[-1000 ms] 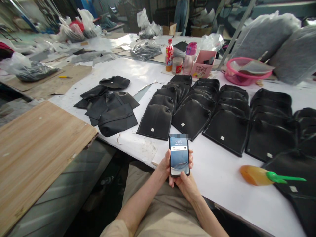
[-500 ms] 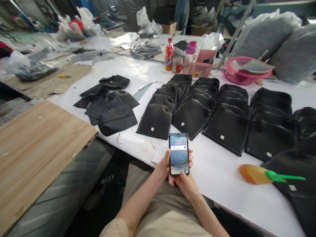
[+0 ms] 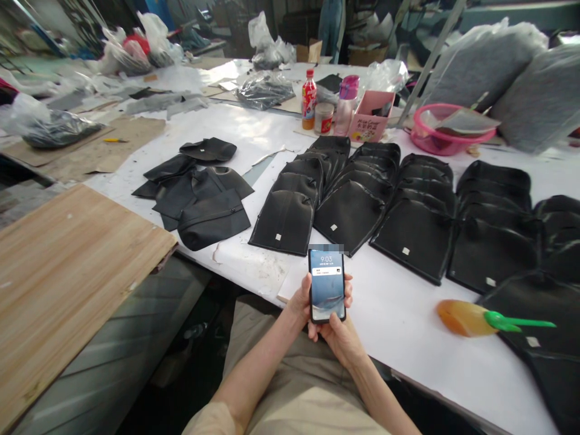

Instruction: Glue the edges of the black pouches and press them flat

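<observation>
White table (image 3: 399, 320) beyond; phone (image 3: 327, 287) in fingers (image 3: 348, 291) reads 9:03.

A dark-cased phone (image 3: 327, 287) — screen lit, reading 9:03 — rests portrait-wise in both hands (image 3: 299, 298) (image 3: 342, 339).

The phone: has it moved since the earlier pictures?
No, not visibly. The phone keeps its place against the black pouch just beyond its top left corner; both slid slightly left together, so the view likely shifted.

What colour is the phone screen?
Mostly blue; the phone screen shows best in the head view.
</observation>
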Demonstrator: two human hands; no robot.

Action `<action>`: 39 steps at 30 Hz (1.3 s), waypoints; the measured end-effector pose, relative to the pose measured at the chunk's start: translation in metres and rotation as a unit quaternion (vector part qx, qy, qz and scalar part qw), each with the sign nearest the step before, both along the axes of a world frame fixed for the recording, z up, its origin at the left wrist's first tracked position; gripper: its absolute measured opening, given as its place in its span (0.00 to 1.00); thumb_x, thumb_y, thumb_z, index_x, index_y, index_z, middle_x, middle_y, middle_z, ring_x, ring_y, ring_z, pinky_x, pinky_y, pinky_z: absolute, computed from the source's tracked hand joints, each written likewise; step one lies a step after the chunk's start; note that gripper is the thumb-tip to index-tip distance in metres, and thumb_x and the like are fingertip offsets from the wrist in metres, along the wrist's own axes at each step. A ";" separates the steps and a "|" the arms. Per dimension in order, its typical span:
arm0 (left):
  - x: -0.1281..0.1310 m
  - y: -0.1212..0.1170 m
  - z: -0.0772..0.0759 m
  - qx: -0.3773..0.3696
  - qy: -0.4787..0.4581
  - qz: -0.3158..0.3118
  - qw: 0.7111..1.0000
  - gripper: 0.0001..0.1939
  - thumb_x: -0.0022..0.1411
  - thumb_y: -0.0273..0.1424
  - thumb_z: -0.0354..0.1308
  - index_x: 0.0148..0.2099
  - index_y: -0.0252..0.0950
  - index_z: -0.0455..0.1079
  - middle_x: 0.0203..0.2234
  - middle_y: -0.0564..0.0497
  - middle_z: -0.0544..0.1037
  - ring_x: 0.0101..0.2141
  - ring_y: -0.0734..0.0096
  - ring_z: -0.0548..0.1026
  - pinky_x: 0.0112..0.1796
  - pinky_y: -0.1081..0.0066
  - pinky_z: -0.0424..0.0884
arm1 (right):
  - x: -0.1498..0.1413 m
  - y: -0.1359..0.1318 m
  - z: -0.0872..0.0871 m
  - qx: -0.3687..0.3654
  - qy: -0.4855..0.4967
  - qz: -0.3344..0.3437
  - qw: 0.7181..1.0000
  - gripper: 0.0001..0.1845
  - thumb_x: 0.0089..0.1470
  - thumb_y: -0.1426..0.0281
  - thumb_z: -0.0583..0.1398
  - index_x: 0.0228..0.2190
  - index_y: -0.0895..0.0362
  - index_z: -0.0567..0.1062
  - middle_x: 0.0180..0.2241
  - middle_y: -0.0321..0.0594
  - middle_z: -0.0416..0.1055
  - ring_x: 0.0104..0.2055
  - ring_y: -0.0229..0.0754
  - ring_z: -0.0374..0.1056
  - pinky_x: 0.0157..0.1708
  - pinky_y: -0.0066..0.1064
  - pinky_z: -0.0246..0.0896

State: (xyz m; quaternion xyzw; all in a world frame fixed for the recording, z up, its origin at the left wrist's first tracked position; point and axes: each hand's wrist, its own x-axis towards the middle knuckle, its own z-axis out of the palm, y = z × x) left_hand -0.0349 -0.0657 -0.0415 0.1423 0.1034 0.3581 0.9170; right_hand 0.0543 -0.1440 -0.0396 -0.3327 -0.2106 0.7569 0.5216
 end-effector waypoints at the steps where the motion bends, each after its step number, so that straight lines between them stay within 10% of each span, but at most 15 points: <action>1: 0.000 0.000 0.001 -0.002 -0.003 0.001 1.000 0.51 0.41 0.66 0.69 0.53 0.29 0.74 0.37 0.42 0.75 0.34 0.64 0.74 0.36 0.67 0.71 | 0.000 0.000 0.000 0.000 0.000 0.001 1.000 0.32 0.48 0.44 0.71 0.43 0.56 0.78 0.34 0.47 0.79 0.23 0.41 0.71 0.23 0.30 0.67; 22: -0.001 -0.001 0.001 0.000 -0.003 -0.007 1.000 0.50 0.42 0.65 0.69 0.54 0.29 0.74 0.38 0.42 0.75 0.35 0.64 0.74 0.35 0.68 0.72 | 0.002 -0.003 0.011 -0.007 -0.004 -0.008 1.000 0.29 0.51 0.47 0.71 0.43 0.58 0.79 0.34 0.47 0.80 0.26 0.42 0.73 0.25 0.30 0.69; 29: 0.001 0.000 0.004 -0.007 -0.018 -0.001 1.000 0.50 0.43 0.66 0.68 0.53 0.27 0.76 0.36 0.42 0.76 0.33 0.64 0.75 0.34 0.68 0.70 | 0.044 -0.033 0.034 -0.026 -0.091 0.162 0.982 0.23 0.60 0.52 0.66 0.42 0.59 0.78 0.38 0.49 0.80 0.28 0.40 0.76 0.27 0.28 0.69; 32: 0.002 0.001 0.006 -0.005 -0.025 -0.010 1.000 0.49 0.43 0.65 0.69 0.52 0.27 0.76 0.36 0.42 0.76 0.32 0.64 0.75 0.35 0.68 0.69 | 0.071 -0.039 0.054 -0.005 -0.147 0.260 0.954 0.19 0.60 0.54 0.66 0.40 0.57 0.79 0.36 0.47 0.80 0.27 0.40 0.75 0.27 0.29 0.69; 35: 0.002 0.001 0.008 -0.010 -0.015 -0.010 1.000 0.49 0.43 0.66 0.68 0.52 0.28 0.76 0.36 0.42 0.77 0.32 0.63 0.75 0.35 0.68 0.69 | 0.091 -0.030 0.071 0.145 -0.358 0.152 0.910 0.11 0.63 0.60 0.64 0.38 0.54 0.82 0.33 0.44 0.79 0.31 0.44 0.75 0.31 0.33 0.72; 39: 0.001 0.000 0.009 -0.012 -0.002 -0.003 1.000 0.49 0.44 0.66 0.68 0.52 0.27 0.76 0.35 0.42 0.77 0.32 0.63 0.76 0.37 0.67 0.71 | 0.100 -0.004 0.074 0.368 -0.589 -0.052 0.718 0.12 0.64 0.71 0.63 0.48 0.48 0.81 0.47 0.47 0.76 0.46 0.48 0.75 0.40 0.38 0.76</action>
